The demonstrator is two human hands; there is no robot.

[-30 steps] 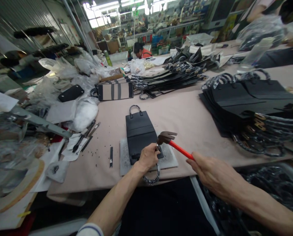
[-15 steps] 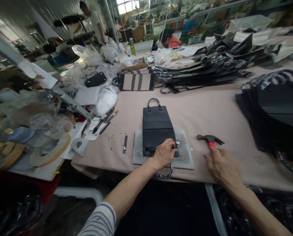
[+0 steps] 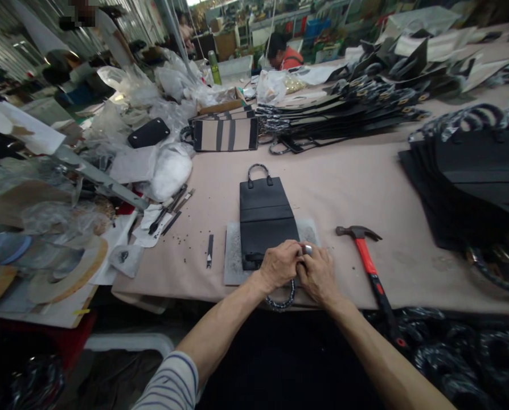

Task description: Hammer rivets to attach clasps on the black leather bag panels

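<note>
A black handbag body (image 3: 266, 216) lies flat on a grey slab (image 3: 233, 262), one round handle wrapped in plastic at its far end and another at the near end. At its near right corner my left hand (image 3: 280, 265) is closed, fingertips pinching at a small silver metal piece (image 3: 307, 249). My right hand (image 3: 319, 274) meets it there, its fingers closed at the same piece; their exact hold is partly hidden. Right of the slab lies a claw hammer (image 3: 368, 259) with a red and black handle, untouched, its end over the table's front edge.
A flat dark tool (image 3: 210, 250) lies left of the slab, with more tools (image 3: 169, 213) beyond. Stacked black bag pieces (image 3: 472, 188) stand at right. A striped panel (image 3: 226, 134) and piled bags (image 3: 323, 122) lie at the back. A co-worker in red (image 3: 292, 58) sits beyond.
My right hand has let go of the hammer, leaving it on the table, and moved left to join my left hand at the bag's corner. The whole view has shifted slightly.
</note>
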